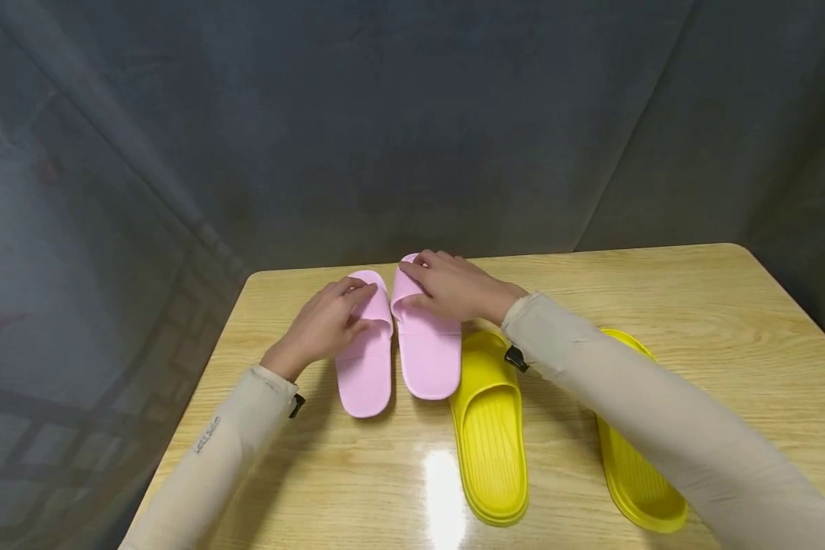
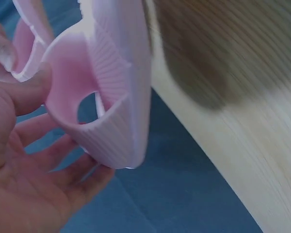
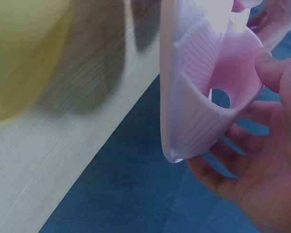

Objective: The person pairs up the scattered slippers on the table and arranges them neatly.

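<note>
The left hand [image 1: 323, 325] grasped the left pink slipper [image 1: 366, 359] by its strap; the right hand [image 1: 454, 286] grasped the right pink slipper [image 1: 426, 344] likewise. Both lay side by side on the table [image 1: 729, 305], near its far edge, long axes running front to back, toes away. A forward push risked tipping them off that edge.

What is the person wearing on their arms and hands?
Both arms wear long, snug, pale beige sleeves. The left sleeve has small dark writing along it. A little black clip or strap shows at each wrist, on the left and on the right. The left hand and right hand are bare, with no gloves.
</note>
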`<state>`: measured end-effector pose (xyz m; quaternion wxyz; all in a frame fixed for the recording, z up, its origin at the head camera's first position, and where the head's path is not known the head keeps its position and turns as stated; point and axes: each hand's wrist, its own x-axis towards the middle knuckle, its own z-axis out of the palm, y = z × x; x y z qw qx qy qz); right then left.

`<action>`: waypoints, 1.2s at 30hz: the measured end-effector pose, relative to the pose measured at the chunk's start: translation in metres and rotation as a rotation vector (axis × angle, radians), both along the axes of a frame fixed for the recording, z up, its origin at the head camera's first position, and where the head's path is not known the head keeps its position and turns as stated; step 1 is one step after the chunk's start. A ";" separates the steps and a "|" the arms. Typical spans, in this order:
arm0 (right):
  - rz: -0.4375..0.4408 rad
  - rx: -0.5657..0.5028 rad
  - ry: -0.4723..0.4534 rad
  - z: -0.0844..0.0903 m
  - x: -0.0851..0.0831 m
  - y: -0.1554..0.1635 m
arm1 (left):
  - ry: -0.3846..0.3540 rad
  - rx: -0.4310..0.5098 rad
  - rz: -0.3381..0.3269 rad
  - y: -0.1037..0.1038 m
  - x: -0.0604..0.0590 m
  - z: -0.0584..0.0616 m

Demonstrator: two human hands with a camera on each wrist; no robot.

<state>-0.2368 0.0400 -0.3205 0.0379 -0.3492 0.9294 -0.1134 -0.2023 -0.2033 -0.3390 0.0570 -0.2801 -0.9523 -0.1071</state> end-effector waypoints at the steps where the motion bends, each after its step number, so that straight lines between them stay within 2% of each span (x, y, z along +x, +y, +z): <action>1: -0.010 0.010 -0.003 0.001 -0.004 -0.003 | 0.005 0.000 0.004 -0.002 -0.004 0.000; 8: -0.053 -0.002 -0.043 -0.003 -0.027 -0.014 | 0.033 0.019 -0.003 -0.009 -0.026 -0.003; 17: -0.090 -0.049 -0.120 -0.020 -0.038 -0.020 | -0.032 0.020 0.032 -0.001 -0.046 -0.016; 23: -0.122 -0.099 -0.147 -0.025 -0.052 -0.030 | -0.040 0.037 0.049 -0.003 -0.056 -0.013; 26: -0.127 -0.101 -0.171 -0.028 -0.055 -0.032 | -0.084 0.049 0.071 -0.001 -0.060 -0.017; 31: -0.142 -0.097 -0.226 -0.041 -0.055 -0.032 | -0.183 0.066 0.111 0.002 -0.064 -0.029; 36: -0.127 -0.108 -0.256 -0.051 -0.053 -0.038 | -0.241 0.108 0.132 -0.002 -0.067 -0.038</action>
